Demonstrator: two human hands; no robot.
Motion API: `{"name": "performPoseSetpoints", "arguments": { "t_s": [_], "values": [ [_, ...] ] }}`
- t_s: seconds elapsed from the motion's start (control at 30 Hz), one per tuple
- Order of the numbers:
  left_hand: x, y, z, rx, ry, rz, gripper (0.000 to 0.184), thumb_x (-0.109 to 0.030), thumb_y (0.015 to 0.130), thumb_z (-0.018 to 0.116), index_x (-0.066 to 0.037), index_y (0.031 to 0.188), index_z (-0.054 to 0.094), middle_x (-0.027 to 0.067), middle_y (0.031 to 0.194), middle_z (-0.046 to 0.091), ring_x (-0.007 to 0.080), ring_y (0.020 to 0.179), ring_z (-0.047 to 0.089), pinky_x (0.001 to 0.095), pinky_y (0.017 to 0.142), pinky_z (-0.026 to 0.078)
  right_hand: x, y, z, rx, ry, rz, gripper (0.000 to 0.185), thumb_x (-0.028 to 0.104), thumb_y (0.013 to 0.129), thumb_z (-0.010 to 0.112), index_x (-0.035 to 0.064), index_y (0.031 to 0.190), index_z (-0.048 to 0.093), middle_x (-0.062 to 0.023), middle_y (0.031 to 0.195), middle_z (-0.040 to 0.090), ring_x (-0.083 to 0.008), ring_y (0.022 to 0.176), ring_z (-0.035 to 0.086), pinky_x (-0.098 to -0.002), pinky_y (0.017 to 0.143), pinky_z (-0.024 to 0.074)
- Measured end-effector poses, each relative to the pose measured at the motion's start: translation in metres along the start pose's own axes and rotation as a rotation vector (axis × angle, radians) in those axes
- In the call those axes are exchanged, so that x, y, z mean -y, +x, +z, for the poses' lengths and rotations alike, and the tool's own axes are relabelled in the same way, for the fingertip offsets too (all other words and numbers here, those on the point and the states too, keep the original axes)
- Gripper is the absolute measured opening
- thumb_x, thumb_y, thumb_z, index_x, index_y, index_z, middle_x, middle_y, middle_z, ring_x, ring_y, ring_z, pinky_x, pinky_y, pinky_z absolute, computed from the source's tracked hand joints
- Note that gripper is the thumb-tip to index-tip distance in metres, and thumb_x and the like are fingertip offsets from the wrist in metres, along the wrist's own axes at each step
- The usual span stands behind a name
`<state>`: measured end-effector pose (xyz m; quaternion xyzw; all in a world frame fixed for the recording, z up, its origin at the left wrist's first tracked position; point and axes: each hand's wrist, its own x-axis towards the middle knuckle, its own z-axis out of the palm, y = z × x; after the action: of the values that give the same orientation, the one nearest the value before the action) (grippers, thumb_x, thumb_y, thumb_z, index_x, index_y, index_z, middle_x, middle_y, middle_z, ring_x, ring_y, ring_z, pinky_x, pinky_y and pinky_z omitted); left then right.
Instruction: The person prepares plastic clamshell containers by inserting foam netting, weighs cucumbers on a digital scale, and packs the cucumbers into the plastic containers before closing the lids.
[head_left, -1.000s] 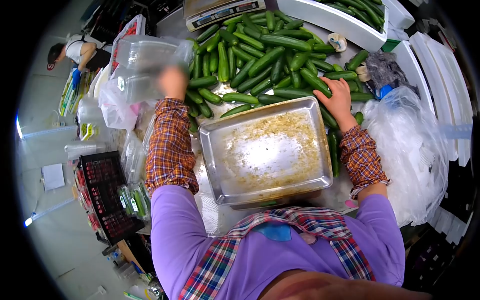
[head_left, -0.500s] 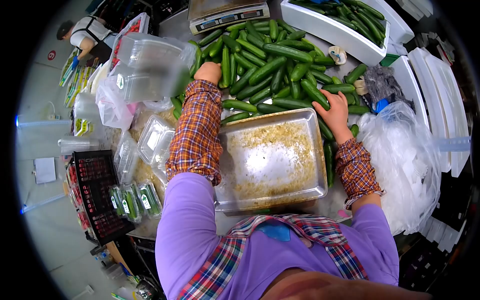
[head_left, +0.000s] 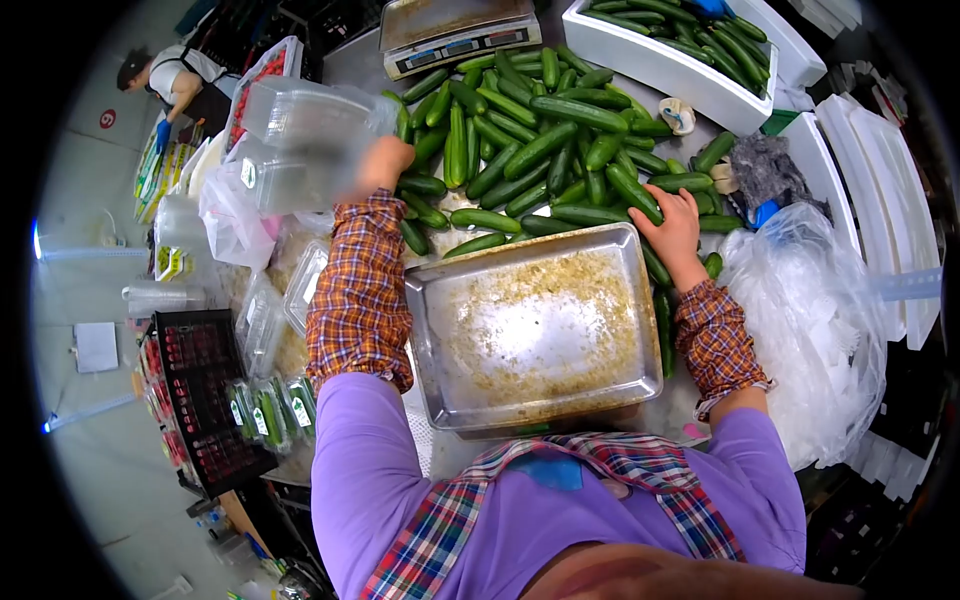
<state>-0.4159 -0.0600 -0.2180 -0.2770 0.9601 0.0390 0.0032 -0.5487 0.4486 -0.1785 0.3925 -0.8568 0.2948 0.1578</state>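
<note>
A pile of green cucumbers covers the worktable in front of me. At its right side, my right hand is closed around the lower end of one cucumber that lies on the others. My left hand is at the pile's left edge, beside a stack of clear plastic containers. Its fingers are smeared and partly hidden, so I cannot tell what they hold. Between my forearms sits a shallow metal tray with yellowish residue on its bottom.
A scale stands behind the pile, with a white foam box of cucumbers beside it. Plastic bags bulge at the right. Packed cucumbers and a black crate are at the left. A person bends in the background.
My left hand has moved left from the cucumbers toward the clear containers. My right hand stays at the same cucumber. In the view, the tray's left end appears shifted left.
</note>
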Motion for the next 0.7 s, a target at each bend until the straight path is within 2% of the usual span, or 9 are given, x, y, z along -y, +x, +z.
{"name": "performPoseSetpoints", "arguments": {
  "t_s": [0.07, 0.2, 0.3, 0.4, 0.47, 0.5, 0.53, 0.6, 0.7],
  "values": [
    [-0.076, -0.035, -0.085, -0.068, 0.086, -0.23, 0.035, -0.031, 0.081, 0.056, -0.008, 0.107, 0.06, 0.0137, 0.096, 0.065, 0.0316, 0.089, 0.061, 0.0425, 0.074, 0.049, 0.0, -0.001, 0.002, -0.003, 0.0, 0.008, 0.038, 0.03, 0.073, 0.072, 0.0076, 0.101, 0.063, -0.0095, 0.085, 0.065, -0.0253, 0.083, 0.06, -0.0405, 0.095, 0.0367],
    [-0.15, -0.005, -0.085, -0.321, -0.112, 0.369, 0.048, -0.036, 0.08, 0.061, -0.015, 0.122, 0.053, 0.011, 0.122, 0.055, 0.0309, 0.117, 0.049, 0.0463, 0.093, 0.043, -0.002, 0.0, 0.002, -0.002, 0.008, 0.009, 0.038, 0.03, 0.073, 0.072, 0.008, 0.102, 0.063, -0.0091, 0.086, 0.065, -0.025, 0.084, 0.06, -0.0404, 0.095, 0.0365],
    [-0.156, 0.013, -0.051, -0.245, 0.084, 0.511, 0.053, -0.04, 0.08, 0.063, -0.014, 0.124, 0.049, 0.0064, 0.128, 0.05, 0.0276, 0.116, 0.047, 0.0499, 0.096, 0.037, -0.001, -0.003, -0.001, 0.022, 0.011, 0.005, 0.038, 0.029, 0.072, 0.072, 0.0084, 0.103, 0.062, -0.0089, 0.087, 0.065, -0.0248, 0.085, 0.06, -0.0406, 0.096, 0.0363],
    [-0.12, 0.042, -0.067, -0.251, 0.004, 0.574, 0.028, -0.028, 0.082, 0.061, -0.013, 0.105, 0.058, 0.0055, 0.105, 0.062, 0.0251, 0.102, 0.057, 0.0391, 0.083, 0.046, -0.002, -0.001, -0.002, 0.004, 0.03, -0.011, 0.039, 0.029, 0.071, 0.073, 0.0086, 0.103, 0.062, -0.0089, 0.086, 0.064, -0.0247, 0.084, 0.06, -0.0411, 0.096, 0.036],
    [-0.068, 0.066, -0.056, -0.233, 0.371, 0.464, 0.019, -0.02, 0.083, 0.054, -0.016, 0.1, 0.061, 0.0052, 0.098, 0.064, 0.0221, 0.101, 0.058, 0.0427, 0.079, 0.045, -0.003, -0.001, -0.003, 0.004, 0.038, -0.002, 0.039, 0.028, 0.071, 0.073, 0.0084, 0.102, 0.062, -0.0087, 0.084, 0.064, -0.0246, 0.083, 0.06, -0.041, 0.096, 0.0362],
    [-0.052, 0.069, -0.06, -0.033, 0.532, 0.24, 0.02, -0.022, 0.083, 0.054, -0.017, 0.1, 0.065, 0.0054, 0.101, 0.065, 0.0219, 0.105, 0.056, 0.0423, 0.081, 0.044, -0.002, -0.001, -0.003, -0.011, 0.038, -0.008, 0.038, 0.028, 0.071, 0.073, 0.0082, 0.101, 0.062, -0.0085, 0.083, 0.063, -0.0246, 0.082, 0.059, -0.0408, 0.096, 0.0363],
    [-0.062, 0.052, -0.087, 0.089, 0.489, 0.08, 0.021, -0.022, 0.082, 0.055, -0.016, 0.099, 0.066, 0.0059, 0.108, 0.064, 0.0218, 0.108, 0.055, 0.0431, 0.084, 0.042, -0.002, -0.001, -0.002, -0.011, 0.041, 0.004, 0.038, 0.028, 0.071, 0.073, 0.0081, 0.101, 0.062, -0.0085, 0.083, 0.063, -0.0245, 0.082, 0.059, -0.0407, 0.096, 0.0362],
    [-0.066, 0.055, -0.093, -0.026, 0.466, 0.1, 0.022, -0.021, 0.081, 0.054, -0.015, 0.099, 0.066, 0.0095, 0.104, 0.065, 0.0257, 0.1, 0.059, 0.0433, 0.082, 0.045, -0.002, -0.001, -0.001, -0.014, 0.047, 0.024, 0.037, 0.028, 0.071, 0.073, 0.0081, 0.101, 0.062, -0.0085, 0.084, 0.063, -0.0245, 0.082, 0.059, -0.0405, 0.096, 0.0362],
    [-0.09, 0.091, -0.061, -0.285, -0.135, 0.183, 0.021, -0.021, 0.079, 0.053, -0.013, 0.094, 0.067, 0.0172, 0.086, 0.065, 0.0368, 0.084, 0.061, 0.042, 0.077, 0.049, -0.002, -0.001, 0.0, -0.004, 0.055, 0.031, 0.037, 0.027, 0.071, 0.073, 0.008, 0.101, 0.062, -0.0085, 0.084, 0.063, -0.0247, 0.082, 0.059, -0.041, 0.096, 0.0354]
  ]
}}
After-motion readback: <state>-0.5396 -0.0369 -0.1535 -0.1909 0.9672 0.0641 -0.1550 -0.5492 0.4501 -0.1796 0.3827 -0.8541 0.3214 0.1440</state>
